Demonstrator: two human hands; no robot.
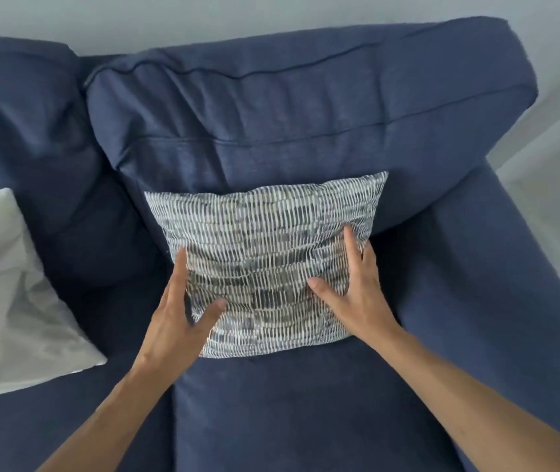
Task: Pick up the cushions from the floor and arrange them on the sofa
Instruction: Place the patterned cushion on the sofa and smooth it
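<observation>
A grey-and-white patterned cushion (265,247) stands leaning against the back cushion of a dark blue sofa (305,403), on the right-hand seat. My left hand (183,311) presses its lower left edge, fingers along the side and thumb on the front. My right hand (357,291) holds its right edge the same way, thumb on the front and fingers at the side. A plain white cushion (9,294) lies on the left seat, partly cut off by the frame's left edge.
The sofa's right armrest (496,284) runs down the right side, close to the patterned cushion. Behind the sofa is a pale wall (203,18). Light floor (558,185) shows beyond the armrest at right.
</observation>
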